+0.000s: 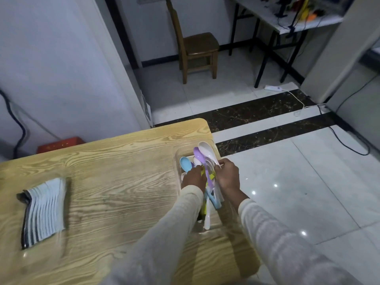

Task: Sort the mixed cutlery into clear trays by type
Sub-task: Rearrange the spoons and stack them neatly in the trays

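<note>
A clear plastic tray lies at the right end of the wooden table. It holds several plastic spoons in a heap: a large white spoon, a purple spoon, a light blue spoon and yellow pieces. My left hand reaches into the heap with curled fingers around the cutlery. My right hand pinches the white spoon's handle at the tray's right side. The cutlery under both hands is hidden.
A folded stack of striped blue-grey cloths lies at the table's left. A red box sits behind the table by the wall. On the tiled floor stand a wooden chair and a folding table, with cables and a power strip.
</note>
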